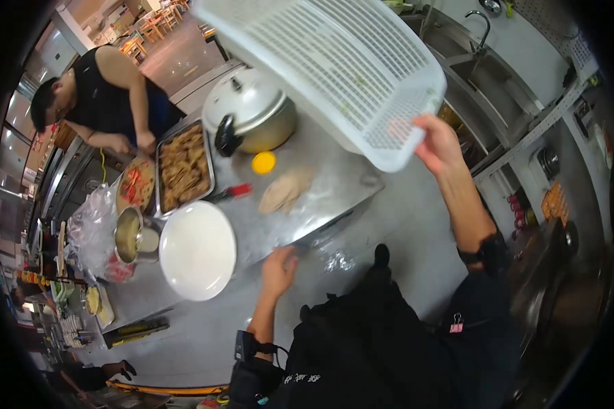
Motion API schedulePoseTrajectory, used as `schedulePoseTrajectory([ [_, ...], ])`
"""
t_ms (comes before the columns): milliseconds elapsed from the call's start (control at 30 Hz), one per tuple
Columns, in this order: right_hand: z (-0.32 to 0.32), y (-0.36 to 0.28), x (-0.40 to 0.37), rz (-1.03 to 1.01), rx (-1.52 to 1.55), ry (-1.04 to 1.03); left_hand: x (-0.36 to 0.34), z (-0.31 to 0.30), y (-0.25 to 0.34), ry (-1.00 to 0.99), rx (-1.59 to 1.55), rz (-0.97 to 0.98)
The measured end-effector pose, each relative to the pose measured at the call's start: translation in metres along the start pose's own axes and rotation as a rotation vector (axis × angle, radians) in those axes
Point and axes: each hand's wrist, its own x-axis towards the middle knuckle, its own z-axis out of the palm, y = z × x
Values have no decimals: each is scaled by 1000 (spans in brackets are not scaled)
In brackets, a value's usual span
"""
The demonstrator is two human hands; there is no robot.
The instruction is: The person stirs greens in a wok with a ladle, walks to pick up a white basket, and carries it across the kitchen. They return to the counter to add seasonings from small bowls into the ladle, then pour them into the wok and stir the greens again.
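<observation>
White basket (341, 68): 1 | plate (198, 251): 1 | lidded pot (266, 129): 1 | tray (212, 174): 1 | sink basins (506, 94): 2 – probably

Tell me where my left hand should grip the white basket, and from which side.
I'd take the white basket by its long left edge, coming from the left: the right hand holds the near end, leaving that edge unheld.

Just left of the lidded pot (269, 133) lies a metal tray (210, 167) of brown food (184, 170); beyond, to the pot's upper left, a co-worker (92, 88) bends forward. A yellow disc (263, 162) sits just below the pot, a white plate (198, 252) lower left, sinks (494, 82) well right.
</observation>
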Motion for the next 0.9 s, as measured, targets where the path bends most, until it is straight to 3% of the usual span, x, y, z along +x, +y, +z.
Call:
schedulePoseTrajectory([
  [67,-85,-22,21,-32,-44,187,56,16,-4,140,38,-129],
  [133,-145,-37,33,-3,-75,318,113,35,-27,462,102,-198],
  [200,-218,-45,48,68,-156,444,154,47,-46,547,395,-212],
  [267,-270,-54,73,123,-191,537,167,68,-70,224,415,-374],
  [333,-267,-71,103,178,-268,582,187,56,-20,109,482,-611],
  [433,-272,-72,166,266,-287,624,233,61,48,458,676,-538],
  [500,-272,-54,225,340,-260,670,290,85,71,590,269,-177],
  [567,-275,-33,288,397,-245,667,357,131,84,533,-28,-118],
  [667,-262,-16,369,467,-159,573,444,177,129,322,-361,-144],
  [700,-241,-20,389,532,-313,697,466,194,133,289,-391,-142],
  [767,-246,-20,429,574,-336,632,497,208,145,193,-416,-163],
  [900,-237,-3,506,576,-396,510,559,212,139,182,-660,-321],
])
